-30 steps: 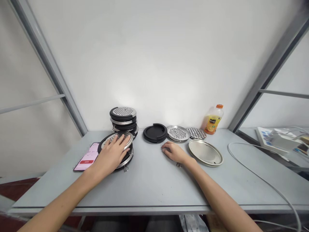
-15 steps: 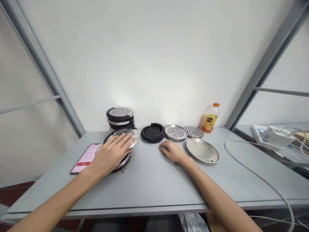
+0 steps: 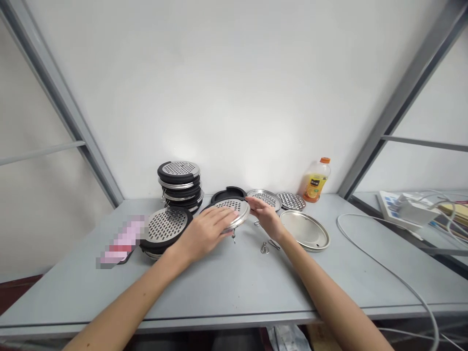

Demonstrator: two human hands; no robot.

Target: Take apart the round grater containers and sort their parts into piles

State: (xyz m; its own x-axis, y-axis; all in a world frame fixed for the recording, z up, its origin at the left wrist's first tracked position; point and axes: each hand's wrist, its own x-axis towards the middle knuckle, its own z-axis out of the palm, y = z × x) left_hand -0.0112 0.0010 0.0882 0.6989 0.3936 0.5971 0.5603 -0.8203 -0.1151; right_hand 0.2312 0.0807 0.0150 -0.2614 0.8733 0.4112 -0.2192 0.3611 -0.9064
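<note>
- Spans the foreground as grey table (image 3: 226, 287).
- Rises at left rear as stack of rimmed discs (image 3: 182, 192).
- Lies right as metal plates (image 3: 305, 229).
- Tilts mid-table as perforated disc (image 3: 234, 209).
- Clamps disc's left side: left hand (image 3: 208, 226), fingers on top.
- Reaches disc's right edge: right hand (image 3: 266, 217), fingers together; cannot tell grip.
</note>
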